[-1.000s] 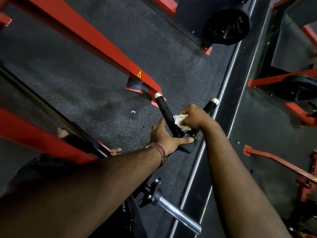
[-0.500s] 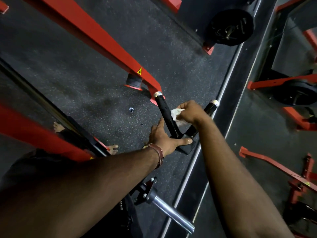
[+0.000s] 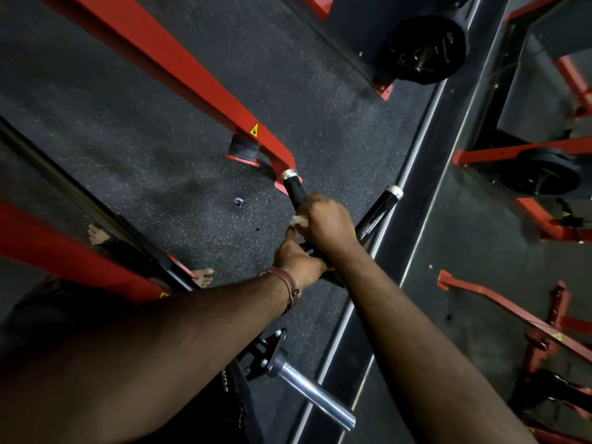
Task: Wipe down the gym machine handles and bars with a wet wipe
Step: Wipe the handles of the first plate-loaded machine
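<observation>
Two black handles with silver end caps fork out from one black base. My right hand [image 3: 325, 224] is wrapped around the left handle [image 3: 294, 189], holding the white wet wipe [image 3: 298, 221] against it; only a corner of the wipe shows under my fingers. The right handle [image 3: 379, 208] stands free beside my hand. My left hand [image 3: 296, 262], with a brown strap at the wrist, rests on the base where the handles meet, fingers reaching toward the left handle; my right wrist covers its thumb side.
A red frame beam [image 3: 179, 75] runs diagonally from top left down to the handles. A chrome weight peg [image 3: 315, 397] juts out below my arms. Black weight plates [image 3: 424, 49] sit at top right, and a mirror [image 3: 512, 251] fills the right side.
My right hand with the wipe has moved from the fork between the handles onto the left handle, now covering most of the wipe. My left hand stays on the base.
</observation>
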The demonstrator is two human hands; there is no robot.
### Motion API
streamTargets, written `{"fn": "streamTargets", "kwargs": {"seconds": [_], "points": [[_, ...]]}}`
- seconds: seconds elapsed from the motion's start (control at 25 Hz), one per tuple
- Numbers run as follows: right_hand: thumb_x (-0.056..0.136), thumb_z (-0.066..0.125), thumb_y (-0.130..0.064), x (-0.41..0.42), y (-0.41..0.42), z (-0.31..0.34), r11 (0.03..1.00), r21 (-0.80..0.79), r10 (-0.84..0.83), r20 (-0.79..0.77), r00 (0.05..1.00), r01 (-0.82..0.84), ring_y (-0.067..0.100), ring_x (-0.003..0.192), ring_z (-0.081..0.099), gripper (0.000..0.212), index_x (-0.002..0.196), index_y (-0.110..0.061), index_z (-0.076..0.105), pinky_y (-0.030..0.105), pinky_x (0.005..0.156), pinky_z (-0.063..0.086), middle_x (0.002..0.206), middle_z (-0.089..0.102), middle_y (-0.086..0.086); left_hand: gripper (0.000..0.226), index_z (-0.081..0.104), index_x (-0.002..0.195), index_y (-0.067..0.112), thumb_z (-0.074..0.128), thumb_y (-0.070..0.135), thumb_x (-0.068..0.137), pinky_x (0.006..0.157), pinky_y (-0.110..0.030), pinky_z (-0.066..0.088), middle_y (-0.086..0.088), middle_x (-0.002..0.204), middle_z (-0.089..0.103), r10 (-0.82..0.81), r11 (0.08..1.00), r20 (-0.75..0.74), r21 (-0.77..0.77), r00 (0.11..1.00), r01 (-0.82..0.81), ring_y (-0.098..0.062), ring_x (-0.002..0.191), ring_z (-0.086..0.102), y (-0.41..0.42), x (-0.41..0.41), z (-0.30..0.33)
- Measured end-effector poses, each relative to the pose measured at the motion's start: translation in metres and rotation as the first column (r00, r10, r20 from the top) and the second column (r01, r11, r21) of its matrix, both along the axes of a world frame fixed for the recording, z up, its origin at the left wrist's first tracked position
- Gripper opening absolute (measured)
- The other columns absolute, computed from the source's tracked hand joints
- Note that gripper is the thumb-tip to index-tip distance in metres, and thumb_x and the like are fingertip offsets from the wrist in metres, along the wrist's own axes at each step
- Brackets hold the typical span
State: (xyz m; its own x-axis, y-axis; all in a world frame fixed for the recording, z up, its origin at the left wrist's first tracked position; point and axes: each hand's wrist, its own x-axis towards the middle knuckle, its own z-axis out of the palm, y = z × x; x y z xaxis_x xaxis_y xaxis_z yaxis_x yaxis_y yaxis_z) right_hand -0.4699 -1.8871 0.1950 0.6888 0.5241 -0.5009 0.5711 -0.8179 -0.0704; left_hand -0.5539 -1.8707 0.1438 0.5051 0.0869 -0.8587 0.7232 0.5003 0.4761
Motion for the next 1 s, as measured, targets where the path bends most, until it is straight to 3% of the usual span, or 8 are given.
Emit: {"fn": "streamTargets", "kwargs": {"seconds": [0.12, 0.2, 0.4, 0.56, 0.64, 0.8, 0.92, 1.0], "points": [[0.086, 0.066, -0.019, 0.006, 0.005, 0.004, 0.987, -0.155, 0.027, -0.061, 0.998, -0.037, 0.035, 0.09, 0.064, 0.028, 0.111, -0.007, 0.058, 0.039, 0.07, 0.049, 0.101, 0.063, 0.015, 0.082, 0.039, 0.147, 0.019, 0.075, -0.002, 0.077, 0.092, -0.039, 0.056, -0.008, 0.13, 0.061, 0.03, 0.995, -0.058, -0.089, 0.998, -0.036, -0.026, 0.118, 0.061, 0.002, 0.004, -0.007], [0.08, 0.07, -0.016, 0.01, 0.001, 0.007, 0.959, -0.274, 0.036, -0.142, 0.989, -0.074, 0.034, 0.091, 0.064, 0.035, 0.112, -0.008, 0.059, 0.04, 0.074, 0.054, 0.102, 0.061, 0.016, 0.095, 0.033, 0.149, 0.011, 0.084, 0.001, 0.07, 0.085, -0.025, 0.057, -0.006, 0.131, 0.063, 0.004, 0.993, -0.076, -0.12, 0.997, -0.013, -0.02, 0.118, 0.06, 0.001, 0.003, -0.005], [0.073, 0.082, -0.034, 0.013, -0.015, -0.006, 0.985, -0.027, -0.17, -0.078, 0.982, 0.169, 0.027, 0.086, 0.065, 0.03, 0.093, -0.016, 0.07, 0.035, 0.07, 0.052, 0.09, 0.069, 0.007, 0.128, 0.022, 0.154, 0.022, 0.097, 0.013, 0.051, 0.089, -0.024, 0.055, -0.007, 0.132, 0.063, -0.067, 0.994, -0.072, -0.087, 0.995, 0.061, -0.018, 0.117, 0.062, -0.002, 0.0, -0.003], [0.067, 0.088, -0.026, 0.03, -0.031, -0.002, 0.972, -0.045, -0.234, -0.176, 0.956, 0.23, 0.015, 0.085, 0.062, 0.03, 0.093, -0.019, 0.075, 0.024, 0.071, 0.043, 0.088, 0.07, 0.001, 0.168, 0.009, 0.155, 0.038, 0.093, 0.059, 0.011, 0.102, -0.036, 0.052, 0.001, 0.134, 0.061, -0.135, 0.991, -0.055, 0.02, 0.989, 0.136, -0.016, 0.119, 0.061, 0.0, -0.002, -0.007], [0.073, 0.085, -0.022, 0.039, -0.027, -0.016, 0.897, 0.089, -0.415, -0.166, 0.895, 0.432, 0.012, 0.077, 0.059, 0.022, 0.092, -0.018, 0.076, 0.022, 0.068, 0.04, 0.082, 0.069, -0.001, 0.172, -0.002, 0.152, 0.046, 0.092, 0.064, 0.009, 0.103, -0.038, 0.05, 0.0, 0.135, 0.06, -0.166, 0.986, -0.033, 0.006, 0.986, 0.167, -0.017, 0.119, 0.06, -0.001, -0.003, -0.009], [0.078, 0.078, -0.011, 0.041, -0.023, -0.047, 0.546, 0.188, -0.727, -0.378, 0.573, 0.817, 0.016, 0.061, 0.063, 0.009, 0.074, -0.018, 0.074, 0.034, 0.061, 0.054, 0.07, 0.071, 0.002, 0.15, 0.006, 0.148, 0.056, 0.098, 0.046, 0.03, 0.097, -0.034, 0.053, 0.005, 0.121, 0.062, -0.225, 0.968, 0.064, 0.129, 0.972, 0.215, -0.014, 0.109, 0.061, 0.009, 0.0, 0.001], [0.086, 0.06, -0.005, 0.051, -0.024, -0.046, 0.802, -0.154, -0.595, -0.305, 0.744, 0.578, 0.018, 0.053, 0.056, 0.022, 0.066, -0.013, 0.065, 0.031, 0.056, 0.049, 0.057, 0.06, 0.004, 0.159, 0.004, 0.15, 0.055, 0.091, 0.058, 0.017, 0.104, -0.041, 0.05, -0.001, 0.141, 0.047, -0.222, 0.963, 0.063, 0.171, 0.973, 0.209, -0.021, 0.129, 0.051, 0.01, 0.0, 0.004], [0.083, 0.054, 0.001, 0.06, -0.012, -0.037, 0.843, -0.472, -0.452, -0.364, 0.814, 0.257, 0.021, 0.054, 0.057, 0.018, 0.073, -0.004, 0.068, 0.03, 0.056, 0.05, 0.062, 0.062, 0.01, 0.162, 0.0, 0.151, 0.054, 0.094, 0.059, 0.019, 0.11, -0.044, 0.044, -0.002, 0.149, 0.031, -0.257, 0.952, 0.034, 0.181, 0.966, 0.247, -0.023, 0.139, 0.038, 0.011, -0.001, 0.002]]}}
